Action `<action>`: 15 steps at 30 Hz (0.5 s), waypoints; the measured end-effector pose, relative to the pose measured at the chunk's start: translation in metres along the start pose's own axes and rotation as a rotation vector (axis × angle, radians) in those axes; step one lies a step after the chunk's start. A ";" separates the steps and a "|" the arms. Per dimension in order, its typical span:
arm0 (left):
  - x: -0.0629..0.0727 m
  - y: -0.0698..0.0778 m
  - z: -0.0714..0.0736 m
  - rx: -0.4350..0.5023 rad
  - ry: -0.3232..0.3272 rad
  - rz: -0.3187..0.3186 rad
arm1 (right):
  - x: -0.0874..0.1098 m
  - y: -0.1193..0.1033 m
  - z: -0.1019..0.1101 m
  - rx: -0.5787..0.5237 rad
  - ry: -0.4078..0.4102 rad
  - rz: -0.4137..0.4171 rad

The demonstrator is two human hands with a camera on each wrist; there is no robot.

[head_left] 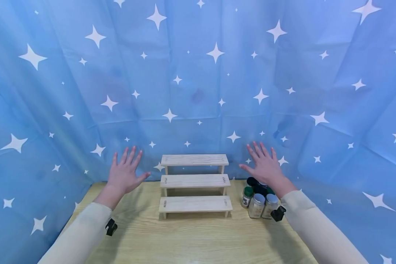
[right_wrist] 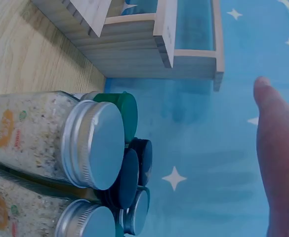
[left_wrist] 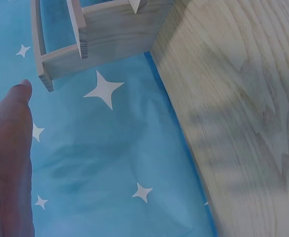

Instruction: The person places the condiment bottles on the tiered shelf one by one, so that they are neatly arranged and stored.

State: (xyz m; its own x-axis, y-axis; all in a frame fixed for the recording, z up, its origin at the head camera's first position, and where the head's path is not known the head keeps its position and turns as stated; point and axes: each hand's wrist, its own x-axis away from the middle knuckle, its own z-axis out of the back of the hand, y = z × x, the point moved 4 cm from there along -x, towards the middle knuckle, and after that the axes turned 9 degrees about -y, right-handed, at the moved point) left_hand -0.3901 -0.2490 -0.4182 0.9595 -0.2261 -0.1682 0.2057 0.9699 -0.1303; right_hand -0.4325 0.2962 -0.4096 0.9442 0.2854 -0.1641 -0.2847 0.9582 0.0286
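My left hand (head_left: 124, 174) is spread with straight fingers in the air, left of a three-step wooden rack (head_left: 195, 180). On the rack's other side my right hand (head_left: 265, 167) is also spread and holds nothing. Below and beside the right hand stands a cluster of jars: a green-capped bottle (head_left: 246, 196), a silver-lidded glass jar (head_left: 256, 205) and several more with dark or silver lids. The right wrist view shows pale, grainy contents in a silver-lidded jar (right_wrist: 30, 138). In the left wrist view only the thumb (left_wrist: 11, 148) is seen, apart from the rack's side (left_wrist: 119, 29).
The rack stands on a light wooden table (head_left: 191, 238) near its back edge. A blue curtain (head_left: 198, 91) with white stars hangs behind and at both sides. Dark wrist cameras sit on both sleeves.
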 end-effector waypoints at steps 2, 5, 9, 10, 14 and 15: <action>0.001 0.000 -0.002 0.007 0.002 0.000 | 0.003 0.000 -0.001 -0.001 0.016 0.004; 0.003 0.000 -0.004 0.020 0.004 0.000 | 0.006 -0.001 0.000 -0.005 0.041 0.011; 0.006 -0.001 -0.006 0.034 0.008 -0.001 | 0.012 -0.004 -0.001 0.008 0.054 0.026; 0.007 -0.001 -0.006 0.037 0.010 -0.005 | 0.014 -0.005 -0.001 0.006 0.054 0.032; 0.013 -0.001 -0.010 0.078 0.017 -0.016 | 0.023 -0.009 -0.004 -0.011 0.069 0.056; 0.016 -0.001 -0.012 0.091 0.020 -0.017 | 0.025 -0.009 -0.004 -0.020 0.076 0.062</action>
State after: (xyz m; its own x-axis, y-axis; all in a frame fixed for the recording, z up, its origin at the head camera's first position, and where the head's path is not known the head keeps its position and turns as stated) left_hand -0.3775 -0.2545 -0.4320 0.9517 -0.2439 -0.1867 0.2398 0.9698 -0.0443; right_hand -0.4066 0.2945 -0.4183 0.9095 0.3415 -0.2372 -0.3464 0.9378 0.0217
